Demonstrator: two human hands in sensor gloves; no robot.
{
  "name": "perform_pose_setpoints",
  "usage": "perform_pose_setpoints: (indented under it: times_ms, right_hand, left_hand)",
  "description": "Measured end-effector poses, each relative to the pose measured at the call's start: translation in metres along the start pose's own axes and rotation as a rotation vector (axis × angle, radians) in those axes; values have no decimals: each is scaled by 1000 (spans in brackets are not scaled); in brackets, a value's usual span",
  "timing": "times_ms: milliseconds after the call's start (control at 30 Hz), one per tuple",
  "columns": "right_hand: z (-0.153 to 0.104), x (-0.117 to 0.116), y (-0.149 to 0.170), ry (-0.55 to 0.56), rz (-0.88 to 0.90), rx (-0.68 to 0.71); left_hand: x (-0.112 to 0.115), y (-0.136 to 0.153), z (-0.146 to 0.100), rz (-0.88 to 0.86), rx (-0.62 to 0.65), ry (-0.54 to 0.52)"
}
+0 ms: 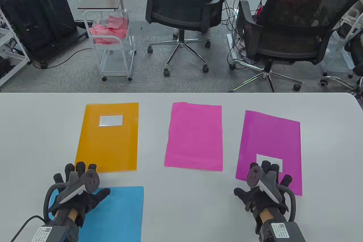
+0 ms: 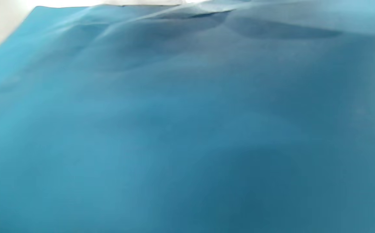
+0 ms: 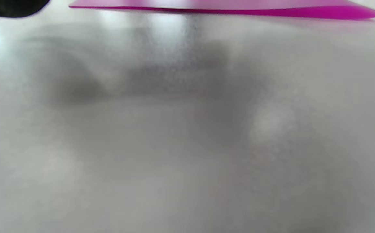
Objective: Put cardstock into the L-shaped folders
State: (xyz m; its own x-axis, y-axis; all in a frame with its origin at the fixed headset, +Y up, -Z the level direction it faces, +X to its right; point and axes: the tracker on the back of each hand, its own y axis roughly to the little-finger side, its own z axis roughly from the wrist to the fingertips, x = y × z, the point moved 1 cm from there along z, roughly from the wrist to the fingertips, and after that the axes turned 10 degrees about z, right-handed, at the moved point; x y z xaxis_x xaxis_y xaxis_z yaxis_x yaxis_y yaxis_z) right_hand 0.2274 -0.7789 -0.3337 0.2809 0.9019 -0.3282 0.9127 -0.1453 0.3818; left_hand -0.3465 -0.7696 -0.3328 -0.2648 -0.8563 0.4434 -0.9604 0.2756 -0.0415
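Blue cardstock [image 1: 119, 213] lies near left, its near edge cut off by the frame, with the left hand [image 1: 78, 193] spread flat on its far-left corner, fingers splayed and gripping nothing; the left wrist view is only blurred blue. Orange folder [image 1: 109, 137] lies far left, pink cardstock [image 1: 194, 137] at centre, purple folder [image 1: 269, 151] on the right. Right hand [image 1: 263, 188] rests fingers spread on the purple folder's near edge, partly covering its white label [image 1: 269, 159]; whether it pinches the edge is hidden.

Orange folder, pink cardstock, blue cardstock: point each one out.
orange folder [image 1: 107, 142], table view, bare middle of cover.
pink cardstock [image 1: 194, 137], table view, sheet's centre.
blue cardstock [image 1: 119, 213], table view, part right of hand.
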Motion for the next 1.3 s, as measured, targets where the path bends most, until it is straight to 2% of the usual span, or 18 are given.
perform_pose_setpoints:
  times_ms: [600, 767, 900, 1000, 1100, 1200, 1300]
  right_hand:
    - [3, 2, 16, 40, 48, -86]
    - [3, 14, 27, 120, 151, -133]
    - [11, 30, 48, 202, 296, -276]
    - [27, 34, 72, 129, 376, -467]
    - [40, 34, 89, 90, 391, -590]
    - [50, 27, 99, 3, 455, -639]
    - [53, 33, 96, 23, 380, -640]
  left_hand:
    - [-2, 4, -3, -39, -13, 21]
    - [-3, 6, -4, -72, -21, 19]
    - [-4, 7, -4, -60, -29, 25]
    - [-8, 8, -6, -73, -30, 12]
    - [-11, 9, -7, -88, -26, -3]
    - [-14, 10, -8, -91, -26, -15]
    - [-11, 10, -7, -89, -32, -1]
